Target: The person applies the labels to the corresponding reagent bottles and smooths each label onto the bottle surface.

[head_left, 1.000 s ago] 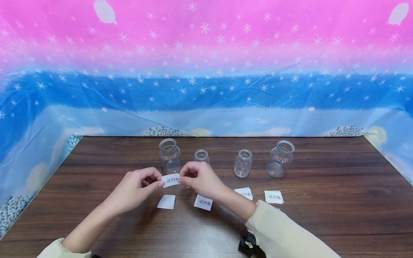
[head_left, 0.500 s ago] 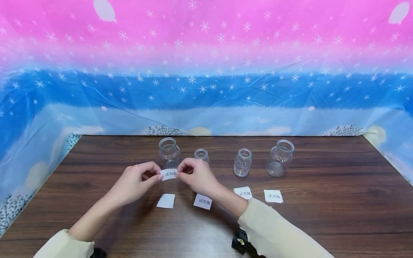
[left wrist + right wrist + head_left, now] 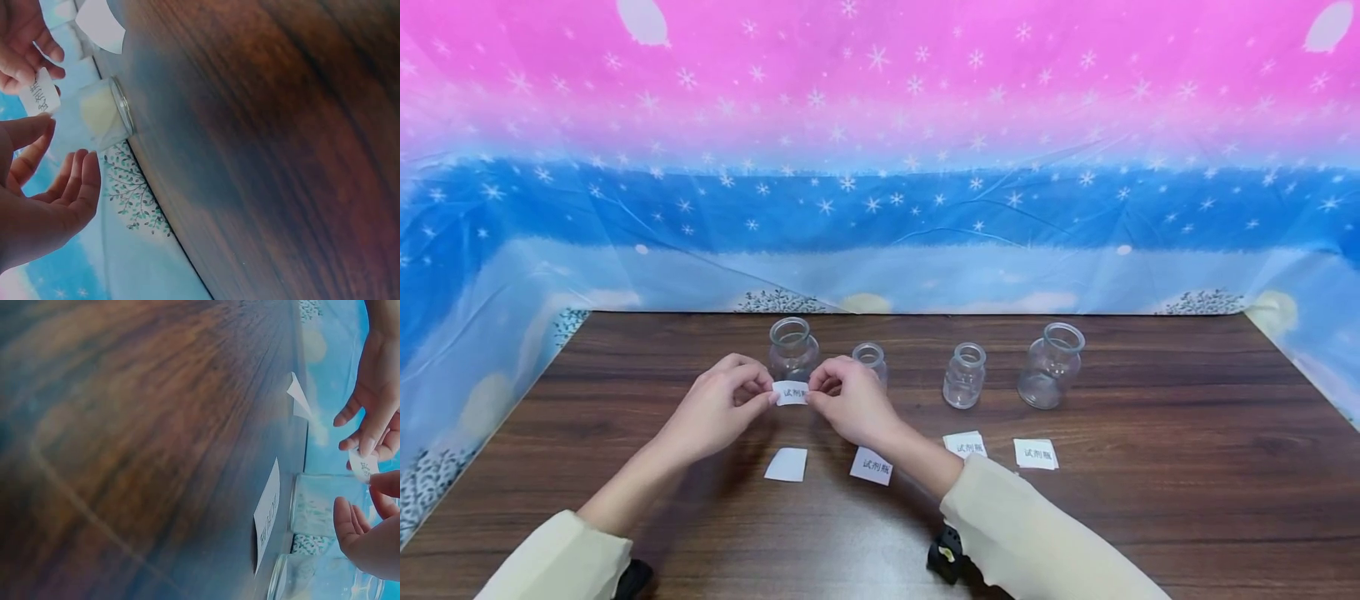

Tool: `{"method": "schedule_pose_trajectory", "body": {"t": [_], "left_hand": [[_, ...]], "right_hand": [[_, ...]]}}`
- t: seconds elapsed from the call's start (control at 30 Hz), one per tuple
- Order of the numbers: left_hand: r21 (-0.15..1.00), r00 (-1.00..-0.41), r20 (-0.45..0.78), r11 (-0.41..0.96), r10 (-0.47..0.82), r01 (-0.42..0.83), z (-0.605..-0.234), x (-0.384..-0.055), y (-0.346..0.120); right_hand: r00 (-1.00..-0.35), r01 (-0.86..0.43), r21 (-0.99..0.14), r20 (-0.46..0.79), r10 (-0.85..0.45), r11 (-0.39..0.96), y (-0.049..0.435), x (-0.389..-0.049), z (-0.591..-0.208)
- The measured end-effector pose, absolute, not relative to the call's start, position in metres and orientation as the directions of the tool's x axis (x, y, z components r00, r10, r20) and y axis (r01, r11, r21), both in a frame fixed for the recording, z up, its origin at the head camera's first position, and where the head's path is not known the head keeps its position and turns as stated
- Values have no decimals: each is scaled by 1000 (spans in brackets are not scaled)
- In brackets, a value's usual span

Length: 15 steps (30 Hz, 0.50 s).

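Between my two hands a small white label [image 3: 791,392] with printed black characters is stretched, in front of the large clear glass jar [image 3: 793,350] at the left. My left hand [image 3: 715,410] pinches its left end between thumb and forefinger. The right end is pinched by my right hand [image 3: 856,404]. In the left wrist view the label [image 3: 41,94] appears close to the jar [image 3: 103,115]; whether it touches the glass I cannot tell. Part of the jar's lower body is hidden behind label and fingers.
A small jar [image 3: 870,358] stands partly behind my right hand. Farther right are another small jar [image 3: 964,377] and a large jar [image 3: 1051,367]. On the table lie a blank white paper [image 3: 787,465], a printed label [image 3: 872,467] and two label stacks, left [image 3: 964,444] and right [image 3: 1035,454].
Both hands have moved forward, away from the body, carrying the label up in front of the large left jar. Jars and the papers on the table stay in place.
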<state>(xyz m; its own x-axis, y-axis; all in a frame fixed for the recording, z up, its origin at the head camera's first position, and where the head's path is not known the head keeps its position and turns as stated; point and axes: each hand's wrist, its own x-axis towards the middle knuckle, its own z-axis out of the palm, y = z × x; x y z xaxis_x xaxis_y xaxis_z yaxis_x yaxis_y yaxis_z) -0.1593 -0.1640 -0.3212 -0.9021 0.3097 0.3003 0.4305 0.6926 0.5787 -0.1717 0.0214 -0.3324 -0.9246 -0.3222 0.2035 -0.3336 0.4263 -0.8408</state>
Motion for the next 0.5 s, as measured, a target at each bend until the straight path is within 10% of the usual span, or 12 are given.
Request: {"method": "schedule_pose_trajectory", "body": {"t": [0.5], "left_hand": [[573, -899, 303, 694, 315, 436, -324, -166, -165]], "right_hand": [[-925, -356, -813, 238, -295, 461, 14, -172, -334]]}}
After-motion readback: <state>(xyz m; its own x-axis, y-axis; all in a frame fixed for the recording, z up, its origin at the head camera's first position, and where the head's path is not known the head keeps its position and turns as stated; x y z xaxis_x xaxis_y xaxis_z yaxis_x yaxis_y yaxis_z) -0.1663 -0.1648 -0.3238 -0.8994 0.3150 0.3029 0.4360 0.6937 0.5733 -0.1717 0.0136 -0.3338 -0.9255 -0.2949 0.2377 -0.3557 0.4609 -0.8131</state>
